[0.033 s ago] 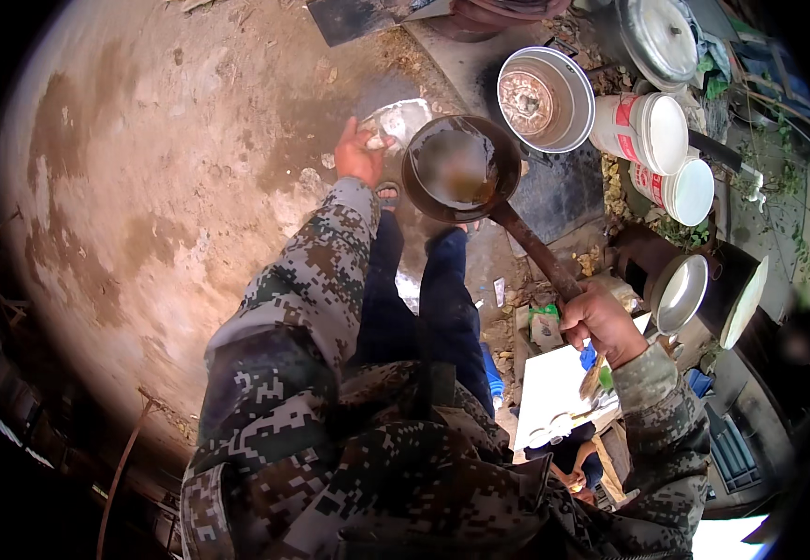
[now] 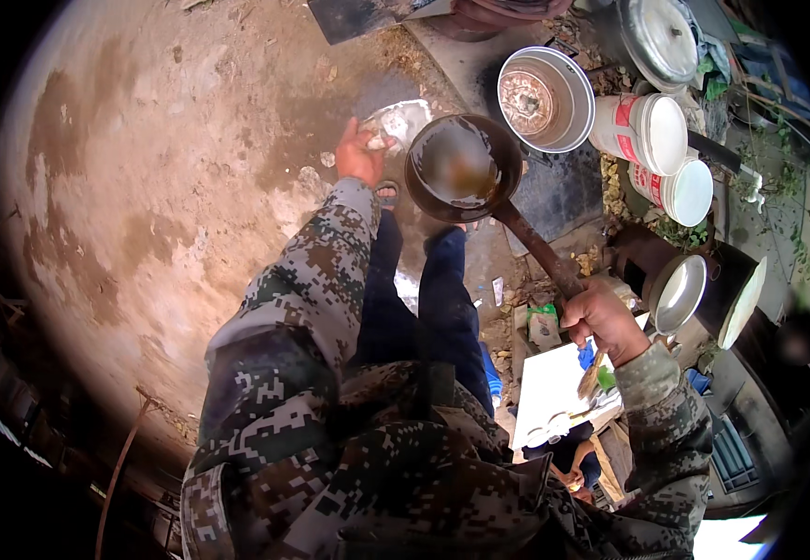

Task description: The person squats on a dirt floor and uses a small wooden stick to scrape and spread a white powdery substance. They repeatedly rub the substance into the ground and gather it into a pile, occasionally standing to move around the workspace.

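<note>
My right hand (image 2: pixel 604 320) is closed around the end of the long, rust-brown handle of a dark saucepan (image 2: pixel 509 175). The round pan is held out over the ground in front of my feet, with shiny brownish liquid (image 2: pixel 468 182) inside it. Just left of the pan, my left hand (image 2: pixel 360 154) grips a pale, whitish thing with a bright rim (image 2: pixel 399 123), perhaps a shallow dish or a piece of plastic; its kind is unclear. That pale thing sits close beside the pan's rim, and I cannot tell whether they touch.
An open metal pot (image 2: pixel 568 131) stands right of the pan, near two white buckets (image 2: pixel 643 135) and a large lidded pot (image 2: pixel 662 42). Lower right are a metal basin (image 2: pixel 680 294), a white-topped table (image 2: pixel 550 383) and another person's arm (image 2: pixel 579 467). Bare, stained ground (image 2: pixel 190 187) spreads left.
The saucepan has shifted very slightly to the right, and the reflection on its liquid looks different. Both hands keep their holds.
</note>
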`<control>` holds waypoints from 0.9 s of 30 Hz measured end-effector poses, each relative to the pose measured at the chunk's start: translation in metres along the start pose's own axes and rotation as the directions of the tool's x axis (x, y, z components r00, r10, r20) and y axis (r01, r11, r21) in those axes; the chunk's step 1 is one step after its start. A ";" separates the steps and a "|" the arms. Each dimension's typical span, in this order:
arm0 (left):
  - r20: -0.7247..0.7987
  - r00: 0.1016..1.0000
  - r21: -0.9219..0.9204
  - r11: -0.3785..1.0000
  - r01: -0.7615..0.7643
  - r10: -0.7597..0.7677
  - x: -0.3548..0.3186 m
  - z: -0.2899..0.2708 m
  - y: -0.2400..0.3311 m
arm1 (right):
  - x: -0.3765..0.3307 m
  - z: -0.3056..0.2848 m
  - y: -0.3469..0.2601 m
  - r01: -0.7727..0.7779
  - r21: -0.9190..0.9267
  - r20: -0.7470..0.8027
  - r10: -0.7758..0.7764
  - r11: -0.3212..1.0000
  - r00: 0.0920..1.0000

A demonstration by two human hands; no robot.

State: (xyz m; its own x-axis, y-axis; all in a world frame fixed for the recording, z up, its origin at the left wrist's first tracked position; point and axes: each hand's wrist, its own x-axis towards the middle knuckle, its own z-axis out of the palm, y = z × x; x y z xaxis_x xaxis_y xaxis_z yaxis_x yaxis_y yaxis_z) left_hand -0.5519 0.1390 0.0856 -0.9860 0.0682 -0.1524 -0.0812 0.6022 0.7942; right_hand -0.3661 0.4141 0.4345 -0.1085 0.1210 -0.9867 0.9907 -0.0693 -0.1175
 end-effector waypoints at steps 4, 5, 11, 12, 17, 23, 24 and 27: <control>0.069 0.994 -0.120 0.989 0.089 -0.082 -0.011 0.004 0.009 | -0.006 -0.001 -0.025 0.015 -0.075 -0.077 -0.021 0.997 0.997; 0.039 0.998 -0.082 0.996 0.043 -0.040 -0.012 0.008 -0.005 | -0.001 -0.007 -0.020 0.049 -0.062 -0.018 -0.050 0.997 0.999; 0.098 0.995 -0.068 0.997 0.035 -0.028 -0.017 0.018 0.001 | -0.012 0.002 -0.011 0.154 -0.137 -0.079 -0.166 0.978 0.983; 0.112 0.993 -0.073 0.997 0.037 -0.029 -0.016 0.017 0.004 | -0.015 0.003 -0.008 0.135 -0.106 -0.088 -0.144 0.985 0.986; 0.125 0.992 -0.010 1.000 0.000 0.001 -0.014 0.000 0.001 | -0.017 0.003 0.016 0.039 0.056 -0.213 -0.027 0.998 0.977; 0.196 0.979 -0.094 0.995 -0.030 0.048 -0.013 0.016 0.005 | -0.002 -0.037 0.139 0.047 0.710 0.123 -0.189 0.703 0.974; 0.223 0.975 -0.166 0.984 0.057 -0.018 -0.020 0.023 0.000 | -0.007 -0.041 0.145 0.075 0.731 0.091 -0.206 0.678 0.974; 0.131 0.979 -0.387 0.902 0.192 -0.153 -0.009 0.018 -0.053 | 0.010 -0.067 0.148 0.135 0.816 0.092 -0.356 0.563 0.930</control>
State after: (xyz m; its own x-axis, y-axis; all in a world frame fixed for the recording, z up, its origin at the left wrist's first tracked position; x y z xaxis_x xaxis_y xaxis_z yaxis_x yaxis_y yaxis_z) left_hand -0.5366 0.1207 0.0347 -0.9342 0.0793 -0.3479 -0.3194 0.2488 0.9144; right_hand -0.2148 0.4713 0.4145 -0.4616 0.0462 -0.8859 0.4753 -0.8303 -0.2909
